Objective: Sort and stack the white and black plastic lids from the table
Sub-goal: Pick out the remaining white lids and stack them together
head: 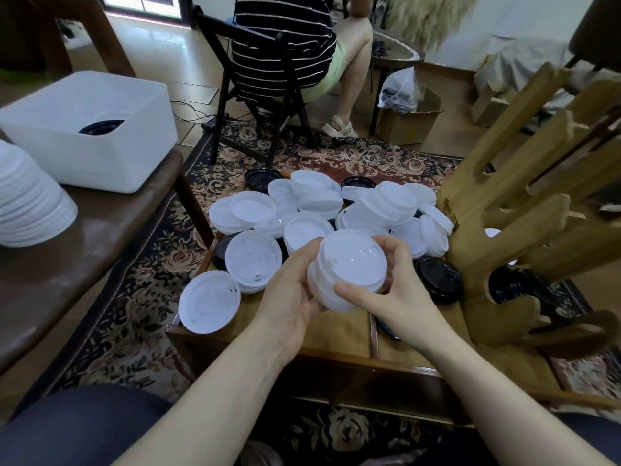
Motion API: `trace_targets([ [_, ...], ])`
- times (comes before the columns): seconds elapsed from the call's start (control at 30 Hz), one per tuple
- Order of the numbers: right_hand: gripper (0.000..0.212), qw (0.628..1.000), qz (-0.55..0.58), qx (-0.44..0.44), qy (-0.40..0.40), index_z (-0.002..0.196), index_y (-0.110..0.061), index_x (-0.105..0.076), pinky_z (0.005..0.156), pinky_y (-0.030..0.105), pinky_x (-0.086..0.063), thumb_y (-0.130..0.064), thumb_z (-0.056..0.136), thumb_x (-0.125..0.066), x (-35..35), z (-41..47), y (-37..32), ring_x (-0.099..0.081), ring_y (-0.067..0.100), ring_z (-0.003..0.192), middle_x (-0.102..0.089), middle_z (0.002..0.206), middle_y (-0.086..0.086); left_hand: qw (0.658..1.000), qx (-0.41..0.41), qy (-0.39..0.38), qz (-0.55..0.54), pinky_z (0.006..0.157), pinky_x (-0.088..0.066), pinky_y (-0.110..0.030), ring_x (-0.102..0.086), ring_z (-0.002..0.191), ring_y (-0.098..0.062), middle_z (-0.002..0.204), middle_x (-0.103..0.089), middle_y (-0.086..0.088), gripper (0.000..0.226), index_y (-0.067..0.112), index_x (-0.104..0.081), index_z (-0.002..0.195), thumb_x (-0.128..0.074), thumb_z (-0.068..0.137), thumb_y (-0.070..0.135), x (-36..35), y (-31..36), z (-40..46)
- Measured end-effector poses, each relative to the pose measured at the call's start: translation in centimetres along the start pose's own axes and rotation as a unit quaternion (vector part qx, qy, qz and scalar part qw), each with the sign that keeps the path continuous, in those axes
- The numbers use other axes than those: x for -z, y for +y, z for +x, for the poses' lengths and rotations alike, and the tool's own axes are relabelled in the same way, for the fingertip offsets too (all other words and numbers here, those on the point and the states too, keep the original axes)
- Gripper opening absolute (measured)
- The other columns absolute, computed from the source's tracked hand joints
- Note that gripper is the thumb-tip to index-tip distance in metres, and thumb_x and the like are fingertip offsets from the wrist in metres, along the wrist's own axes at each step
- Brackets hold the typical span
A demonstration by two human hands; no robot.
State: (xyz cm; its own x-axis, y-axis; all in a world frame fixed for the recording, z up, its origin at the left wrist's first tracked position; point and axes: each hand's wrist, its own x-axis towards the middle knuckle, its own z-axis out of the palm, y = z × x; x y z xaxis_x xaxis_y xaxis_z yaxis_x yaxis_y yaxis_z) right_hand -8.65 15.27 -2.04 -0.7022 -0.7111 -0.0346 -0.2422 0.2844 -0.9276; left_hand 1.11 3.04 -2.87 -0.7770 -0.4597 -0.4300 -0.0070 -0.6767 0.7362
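Both hands curl around a short stack of white lids (346, 269) above the table (336, 334): left hand (289, 297) cupping beneath, right hand (400, 297) pinching its rim. Loose lids lie just beyond the stack, seemingly nearer the right.

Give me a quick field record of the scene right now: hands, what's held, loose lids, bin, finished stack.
left hand: left hand grips the held stack from the left
right hand: right hand grips it from the right, thumb in front
held: small stack of white lids, above the table
loose lids: pile of white lids on the low wooden table, black lids mixed in
bin: white plastic bin on the bench, black lids inside
finished stack: tall white lid stack at far left
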Motion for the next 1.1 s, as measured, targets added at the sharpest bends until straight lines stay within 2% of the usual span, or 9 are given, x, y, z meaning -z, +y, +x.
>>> trace_targets([
  [0.2, 0.077, 1.0, -0.016, 0.001, -0.003, 0.122, -0.031, -0.034, 0.078, 0.003, -0.042, -0.043, 0.061, -0.079, -0.3, -0.2, 0.0, -0.047, -0.025, 0.099, -0.046, 0.118, -0.024, 1.0, -0.019, -0.009, -0.009, 0.088, -0.057, -0.043, -0.068, 0.114, -0.027, 0.125, -0.07, -0.01, 0.057, 0.018, -0.062, 0.132, -0.071, 0.076, 0.025, 0.0, -0.2, 0.0],
  [0.33, 0.07, 1.0, -0.016, -0.006, -0.015, 0.123, -0.026, -0.033, 0.081, 0.004, -0.043, -0.022, 0.074, -0.083, -0.2, -0.2, 0.3, -0.048, -0.024, 0.1, -0.046, 0.118, -0.022, 0.999, -0.021, 0.002, -0.049, 0.067, -0.061, -0.031, -0.07, 0.1, -0.023, 0.123, -0.07, -0.011, 0.045, 0.018, -0.061, 0.132, -0.067, 0.088, 0.011, 0.0, -0.2, 0.1],
  [0.5, 0.075, 0.999, -0.013, -0.003, -0.029, 0.13, -0.033, -0.029, 0.084, 0.003, -0.041, -0.017, 0.078, -0.081, -0.2, -0.2, 0.5, -0.047, -0.024, 0.105, -0.042, 0.125, -0.024, 0.998, -0.027, -0.002, -0.05, 0.062, -0.059, -0.028, -0.071, 0.093, -0.018, 0.122, -0.07, -0.009, 0.041, 0.019, -0.063, 0.13, -0.064, 0.091, 0.008, 0.0, -0.1, 0.3],
  [0.67, 0.083, 0.999, -0.033, -0.01, -0.033, 0.143, -0.032, -0.032, 0.087, 0.006, -0.044, -0.027, 0.077, -0.082, -0.1, -0.2, 1.2, -0.048, -0.014, 0.114, -0.045, 0.131, -0.021, 0.999, -0.026, -0.019, -0.012, 0.067, -0.06, -0.031, -0.071, 0.094, -0.019, 0.127, -0.067, -0.008, 0.044, 0.028, -0.064, 0.128, -0.068, 0.088, 0.01, 0.4, -0.7, 0.4],
  [0.73, 0.085, 0.998, -0.035, -0.016, -0.039, 0.142, -0.034, -0.031, 0.085, 0.011, -0.049, -0.032, 0.076, -0.084, -0.1, -0.1, 1.7, -0.05, -0.011, 0.113, -0.046, 0.131, -0.019, 0.999, -0.02, -0.03, 0.005, 0.066, -0.06, -0.032, -0.071, 0.098, -0.021, 0.129, -0.066, -0.008, 0.049, 0.03, -0.064, 0.129, -0.07, 0.085, 0.009, 0.6, -0.9, 0.4],
  [0.83, 0.086, 0.996, -0.041, -0.02, -0.075, 0.137, -0.039, -0.037, 0.094, 0.024, -0.05, -0.052, 0.066, -0.084, 0.4, 0.3, 2.2, -0.053, 0.0, 0.119, -0.049, 0.133, -0.018, 1.0, -0.022, -0.015, 0.01, 0.073, -0.062, -0.04, -0.071, 0.104, -0.027, 0.126, -0.068, -0.009, 0.057, 0.029, -0.066, 0.126, -0.076, 0.073, 0.01, 0.8, -1.0, 0.4],
  [0.9, 0.075, 0.998, -0.027, -0.031, -0.051, 0.13, -0.039, -0.049, 0.097, 0.033, -0.05, -0.063, 0.065, -0.077, 1.0, 1.1, 2.4, -0.057, 0.011, 0.119, -0.052, 0.133, -0.016, 1.0, -0.029, 0.009, 0.01, 0.08, -0.061, -0.044, -0.07, 0.107, -0.029, 0.126, -0.068, -0.007, 0.054, 0.029, -0.068, 0.123, -0.077, 0.073, 0.008, 1.0, -0.9, 0.6],
  [0.97, 0.052, 0.998, -0.048, -0.041, 0.011, 0.122, -0.038, -0.055, 0.099, 0.033, -0.046, -0.065, 0.079, -0.065, 1.8, 2.1, 2.6, -0.055, 0.014, 0.119, -0.052, 0.132, -0.015, 0.999, -0.031, 0.033, 0.005, 0.081, -0.06, -0.043, -0.068, 0.11, -0.028, 0.128, -0.067, -0.004, 0.05, 0.03, -0.068, 0.122, -0.074, 0.08, 0.004, 1.3, -0.9, 0.8],
  [1.1, 0.033, 0.981, -0.167, -0.055, 0.088, 0.126, -0.031, -0.056, 0.111, 0.042, -0.036, -0.038, 0.094, -0.06, 3.2, 4.3, 4.4, -0.036, 0.016, 0.136, -0.047, 0.139, -0.006, 0.998, -0.012, 0.06, -0.004, 0.078, -0.059, -0.039, -0.065, 0.114, -0.028, 0.129, -0.066, -0.002, 0.05, 0.029, -0.066, 0.125, -0.071, 0.082, 0.004, 1.7, -0.9, 1.1],
])
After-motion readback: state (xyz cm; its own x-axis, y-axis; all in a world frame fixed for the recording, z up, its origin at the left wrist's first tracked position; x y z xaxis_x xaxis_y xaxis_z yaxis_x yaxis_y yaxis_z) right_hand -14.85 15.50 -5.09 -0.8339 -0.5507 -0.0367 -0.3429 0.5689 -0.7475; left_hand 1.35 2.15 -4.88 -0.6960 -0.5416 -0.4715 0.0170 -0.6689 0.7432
